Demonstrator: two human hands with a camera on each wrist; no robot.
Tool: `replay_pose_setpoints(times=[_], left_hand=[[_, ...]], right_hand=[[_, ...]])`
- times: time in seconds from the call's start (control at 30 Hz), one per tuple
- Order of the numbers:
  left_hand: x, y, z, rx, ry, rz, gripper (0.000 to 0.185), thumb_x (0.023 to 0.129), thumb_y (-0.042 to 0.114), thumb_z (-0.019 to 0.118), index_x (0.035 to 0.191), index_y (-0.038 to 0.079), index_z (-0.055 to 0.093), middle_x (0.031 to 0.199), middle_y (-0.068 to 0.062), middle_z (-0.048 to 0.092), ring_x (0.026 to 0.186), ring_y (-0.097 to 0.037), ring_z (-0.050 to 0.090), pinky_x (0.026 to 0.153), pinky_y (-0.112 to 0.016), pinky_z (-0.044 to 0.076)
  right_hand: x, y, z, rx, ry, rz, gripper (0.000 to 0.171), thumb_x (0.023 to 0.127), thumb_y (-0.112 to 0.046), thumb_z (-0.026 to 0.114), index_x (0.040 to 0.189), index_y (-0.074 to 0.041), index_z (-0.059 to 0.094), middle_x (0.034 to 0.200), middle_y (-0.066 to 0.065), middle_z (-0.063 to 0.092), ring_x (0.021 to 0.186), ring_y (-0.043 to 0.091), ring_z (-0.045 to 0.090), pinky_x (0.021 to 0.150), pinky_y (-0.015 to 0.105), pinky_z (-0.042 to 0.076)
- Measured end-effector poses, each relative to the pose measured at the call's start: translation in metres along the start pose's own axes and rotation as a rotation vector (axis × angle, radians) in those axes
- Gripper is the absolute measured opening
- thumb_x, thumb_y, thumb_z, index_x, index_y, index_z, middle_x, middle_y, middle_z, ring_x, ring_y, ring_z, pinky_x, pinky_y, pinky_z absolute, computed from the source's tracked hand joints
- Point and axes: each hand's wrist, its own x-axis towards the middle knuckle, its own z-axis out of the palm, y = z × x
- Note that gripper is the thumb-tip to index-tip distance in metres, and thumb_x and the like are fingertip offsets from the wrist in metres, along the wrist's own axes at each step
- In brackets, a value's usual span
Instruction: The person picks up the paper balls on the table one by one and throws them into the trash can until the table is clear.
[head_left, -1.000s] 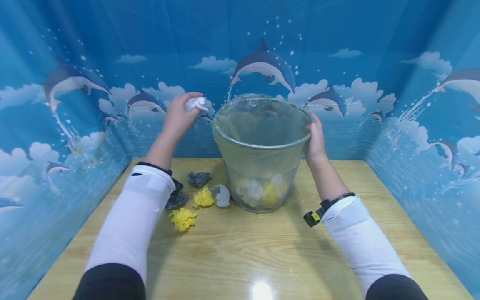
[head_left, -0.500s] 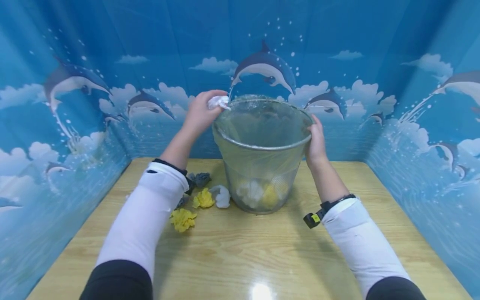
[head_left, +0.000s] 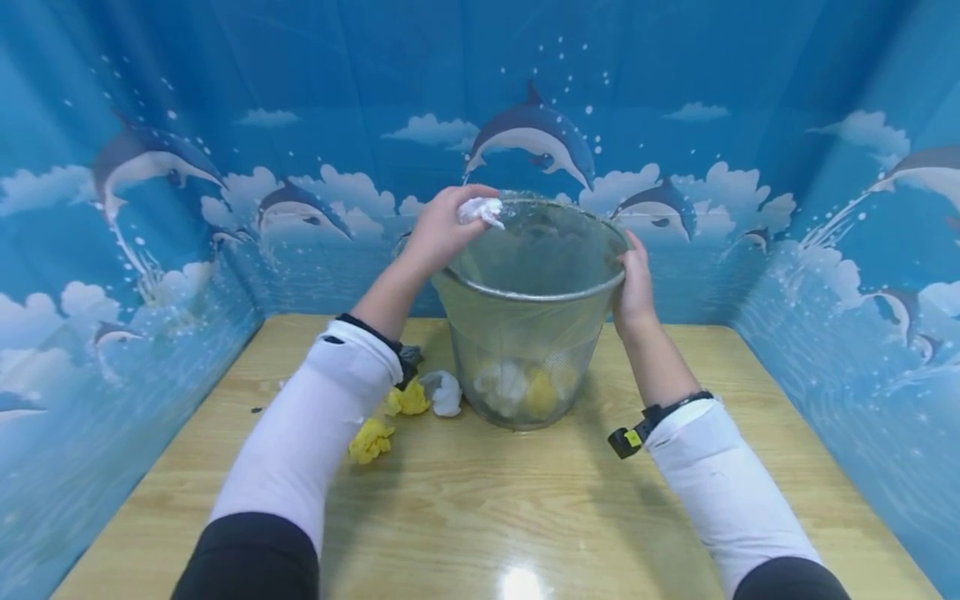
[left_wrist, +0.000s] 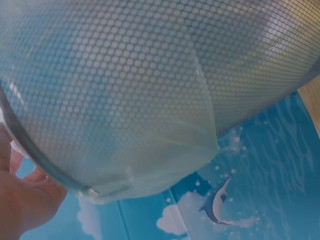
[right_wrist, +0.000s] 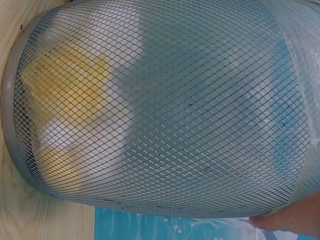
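White paper (head_left: 480, 212) pokes from the left hand (head_left: 442, 228), fingers (head_left: 474, 192) pinching it. The right hand (head_left: 635, 282) grips the bin (head_left: 525, 333) near the bench's (head_left: 495, 500) back edge.

Legible text: I get none, in the head view or either wrist view. Nearest thing to a label is a small yellow patch (head_left: 633, 437) on the black right-wrist camera (head_left: 619, 444), between 4 and 5 o'clock in my head view; too small for me to tell whether it bears print. Backdrop (head_left: 405, 71) towards 12 o'clock: I make out dolphins and clouds only. Mesh bin (head_left: 517, 333), mid-dial: nothing I can read.
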Motion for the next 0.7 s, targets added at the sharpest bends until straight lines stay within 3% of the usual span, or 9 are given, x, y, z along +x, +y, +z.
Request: replay_pose_setpoints(times=[0.3,0.7], left_hand=[[-0.001,0.012,0.01,-0.016,-0.05,-0.007,0.037,0.097,0.021,0.058,0.133,0.025,0.057,0.141,-0.005,0.049,0.123,-0.025,0.048,0.09,-0.039,0.049],[0.0,0.016,0.016,0.028,-0.071,0.034,0.041,0.096,0.021,0.058,0.137,0.024,0.054,0.144,-0.005,0.045,0.123,-0.024,0.047,0.091,-0.038,0.048]], right_hand=[[0.0,0.0,0.001,0.005,-0.003,-0.003,0.064,0.094,-0.016,0.023,0.156,-0.014,0.006,0.162,0.002,0.006,0.145,0.022,0.018,0.119,0.04,0.019],[0.0,0.001,-0.001,0.007,-0.013,-0.008,0.064,0.095,-0.015,0.022,0.156,-0.016,0.005,0.162,0.002,0.005,0.145,0.022,0.018,0.119,0.039,0.019]])
